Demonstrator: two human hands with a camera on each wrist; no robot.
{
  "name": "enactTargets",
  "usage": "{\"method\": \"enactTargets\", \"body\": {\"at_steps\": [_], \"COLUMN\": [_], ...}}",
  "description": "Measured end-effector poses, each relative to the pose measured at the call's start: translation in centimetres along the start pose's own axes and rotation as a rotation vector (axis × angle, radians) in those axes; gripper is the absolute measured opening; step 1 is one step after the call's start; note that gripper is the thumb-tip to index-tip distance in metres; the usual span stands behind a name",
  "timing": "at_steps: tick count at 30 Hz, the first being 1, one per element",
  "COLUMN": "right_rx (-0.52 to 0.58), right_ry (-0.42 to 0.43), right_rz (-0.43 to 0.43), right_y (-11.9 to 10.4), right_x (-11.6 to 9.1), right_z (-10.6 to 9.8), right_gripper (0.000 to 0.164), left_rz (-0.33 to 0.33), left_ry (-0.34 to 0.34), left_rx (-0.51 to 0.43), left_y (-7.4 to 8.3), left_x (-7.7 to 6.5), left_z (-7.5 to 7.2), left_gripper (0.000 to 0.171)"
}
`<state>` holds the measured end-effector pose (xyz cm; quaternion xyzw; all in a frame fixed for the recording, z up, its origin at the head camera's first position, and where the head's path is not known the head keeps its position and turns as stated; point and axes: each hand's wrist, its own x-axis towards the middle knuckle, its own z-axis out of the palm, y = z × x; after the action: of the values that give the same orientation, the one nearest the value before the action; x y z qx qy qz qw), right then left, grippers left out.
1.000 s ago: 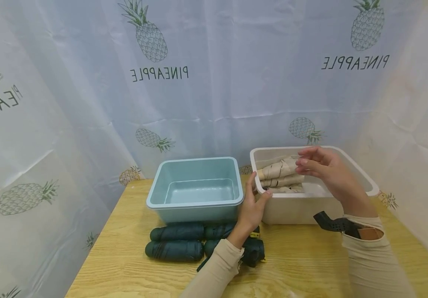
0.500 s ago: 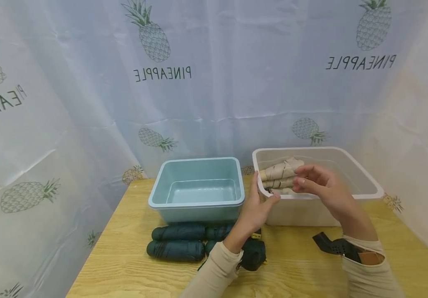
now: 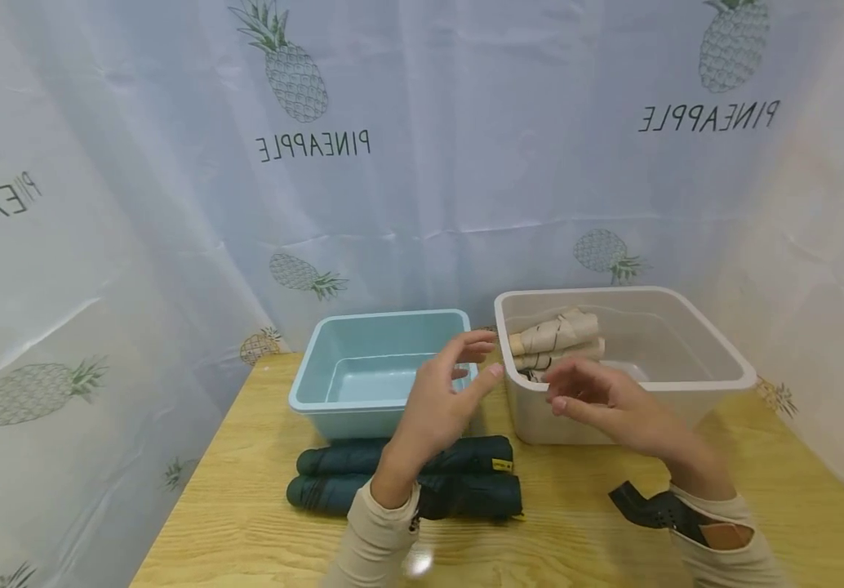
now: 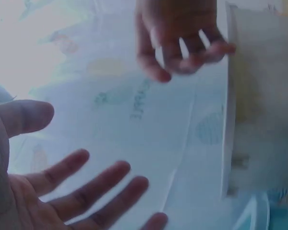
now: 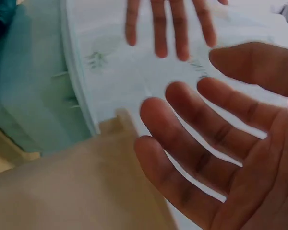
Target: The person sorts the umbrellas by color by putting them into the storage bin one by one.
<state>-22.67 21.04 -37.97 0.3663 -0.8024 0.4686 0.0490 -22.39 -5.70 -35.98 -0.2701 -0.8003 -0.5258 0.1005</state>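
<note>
The left hand (image 3: 438, 400) hovers by the blue bin (image 3: 359, 420), the right hand (image 3: 619, 408) by the white bin (image 3: 550, 418), both spread loosely

Blue tub (image 3: 356, 423) looks like smooth plastic with a slight sheen, white tub (image 3: 569, 418) is plastic too but more matt. Dark rolls (image 3: 477, 495) and beige rolls (image 3: 560, 332) seem to be creased cloth, curtain (image 3: 466, 180)'s thin wrinkly fabric, worktop (image 3: 231, 498)'s glossy wood-grain.
</note>
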Motion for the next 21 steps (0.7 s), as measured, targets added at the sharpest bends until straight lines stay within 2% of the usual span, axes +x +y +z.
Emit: {"method": "enactTargets", "body": {"at_steps": [4, 8, 11, 15, 18, 21], "right_rx": [-0.071, -0.088, -0.125, -0.156, -0.182, -0.219], "right_ry": [-0.140, -0.243, -0.279, -0.309, -0.310, -0.306], "right_rz": [-0.004, 0.023, 0.037, 0.039, 0.026, 0.023], "right_y": [0.6, 1.3, 1.9, 3.0, 3.5, 4.0], "right_x": [0.3, 0.7, 1.0, 0.9, 0.8, 0.5], "right_z": [1.8, 3.7, 4.9, 6.3, 7.0, 7.4], "right_gripper": [0.023, 0.023, 0.023, 0.024, 0.025, 0.024], "left_rz": [0.091, 0.123, 0.114, 0.093, 0.061, -0.008], "left_ry": [0.069, 0.147, 0.200, 0.236, 0.252, 0.263], "left_rx": [0.080, 0.158, 0.258, 0.418, 0.488, 0.509], "left_y": [-1.8, -3.8, -5.3, -7.0, -8.2, -9.1], "left_x": [-0.1, -0.5, -0.9, -1.4, -1.8, -2.1], "left_z": [-1.7, -3.7, -5.3, -7.5, -9.3, -11.3], "left_gripper": [0.040, 0.032, 0.025, 0.022, 0.026, 0.028]}}
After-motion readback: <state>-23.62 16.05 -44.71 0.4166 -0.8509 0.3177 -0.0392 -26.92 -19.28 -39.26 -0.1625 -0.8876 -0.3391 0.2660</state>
